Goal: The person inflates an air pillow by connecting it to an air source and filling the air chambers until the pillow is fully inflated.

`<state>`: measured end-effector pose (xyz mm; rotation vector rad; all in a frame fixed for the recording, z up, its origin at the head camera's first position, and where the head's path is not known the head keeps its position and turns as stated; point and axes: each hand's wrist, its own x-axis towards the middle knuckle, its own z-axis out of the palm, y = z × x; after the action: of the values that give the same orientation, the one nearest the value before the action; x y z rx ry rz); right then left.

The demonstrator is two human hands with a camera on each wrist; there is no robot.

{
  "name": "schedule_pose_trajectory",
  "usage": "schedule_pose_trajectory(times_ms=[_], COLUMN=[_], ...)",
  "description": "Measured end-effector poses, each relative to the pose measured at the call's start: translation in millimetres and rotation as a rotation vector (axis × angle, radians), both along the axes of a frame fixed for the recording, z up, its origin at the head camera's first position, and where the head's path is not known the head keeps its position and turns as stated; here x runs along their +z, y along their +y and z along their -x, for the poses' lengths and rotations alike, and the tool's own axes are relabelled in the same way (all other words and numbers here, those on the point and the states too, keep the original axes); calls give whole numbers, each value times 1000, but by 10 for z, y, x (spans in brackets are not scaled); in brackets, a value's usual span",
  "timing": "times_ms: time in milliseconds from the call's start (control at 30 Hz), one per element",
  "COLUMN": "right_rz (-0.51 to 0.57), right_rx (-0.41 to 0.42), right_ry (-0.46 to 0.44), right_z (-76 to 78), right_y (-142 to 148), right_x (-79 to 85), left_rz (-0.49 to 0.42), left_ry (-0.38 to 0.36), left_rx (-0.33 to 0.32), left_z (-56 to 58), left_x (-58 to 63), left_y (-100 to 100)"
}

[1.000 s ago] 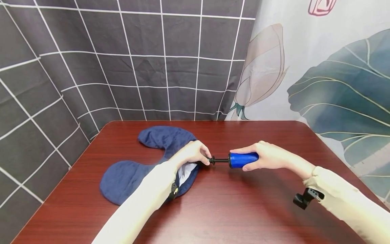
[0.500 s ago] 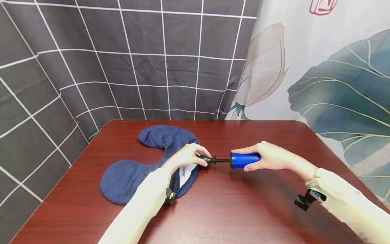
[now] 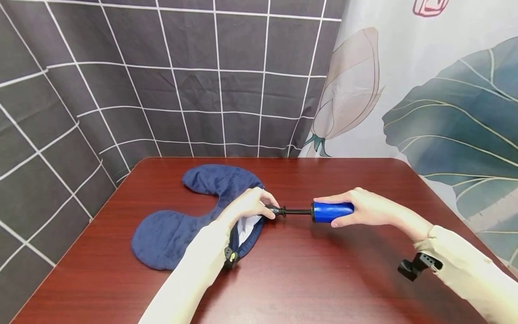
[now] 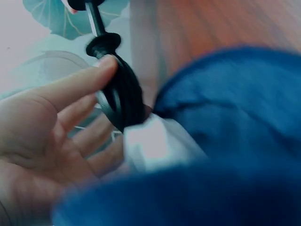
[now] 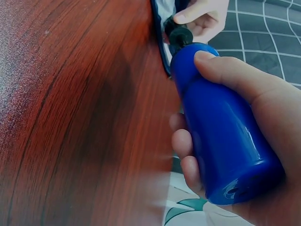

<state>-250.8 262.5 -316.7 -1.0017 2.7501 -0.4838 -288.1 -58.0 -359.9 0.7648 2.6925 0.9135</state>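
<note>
A hand pump with a blue barrel (image 3: 332,212), a thin black rod (image 3: 298,212) and a black handle (image 4: 123,92) lies level between the two hands. My right hand (image 3: 364,208) grips the barrel, fingers wrapped round it in the right wrist view. The left hand (image 3: 250,204) pinches the black end between thumb and fingers. Close under that hand is a navy U-shaped neck pillow (image 3: 166,238), flat on the table. Its open side shows a white inner part (image 4: 153,141) near the black end; whether the two are joined is hard to tell.
Everything lies on a reddish-brown wooden table (image 3: 307,279). Behind it hangs a dark grid-patterned curtain (image 3: 194,90), and to the right a pale curtain (image 3: 437,112) with leaf and flower prints.
My right hand has moved a little to the right with the blue barrel, so more of the black rod shows. The left hand has stayed nearly in place.
</note>
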Motion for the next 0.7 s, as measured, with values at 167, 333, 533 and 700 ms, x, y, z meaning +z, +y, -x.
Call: schedule_pose_trajectory(times_ms=[167,333,533,700], right_rz=[7,10,8,19], right_rx=[5,10,20,22], right_ry=[0,-11,-11,-27], right_z=[-6,-12,-41,-93], right_y=[4,11,93,277], right_x=[-31,-34,27,122], left_rz=[4,-45,-71,-81], left_ry=[-31,-31,35,59], left_rx=[33,47,22,22], left_z=[-18,-34,-65,-73], left_x=[32,-22,-68,-82], left_y=[33,4,-13,-16])
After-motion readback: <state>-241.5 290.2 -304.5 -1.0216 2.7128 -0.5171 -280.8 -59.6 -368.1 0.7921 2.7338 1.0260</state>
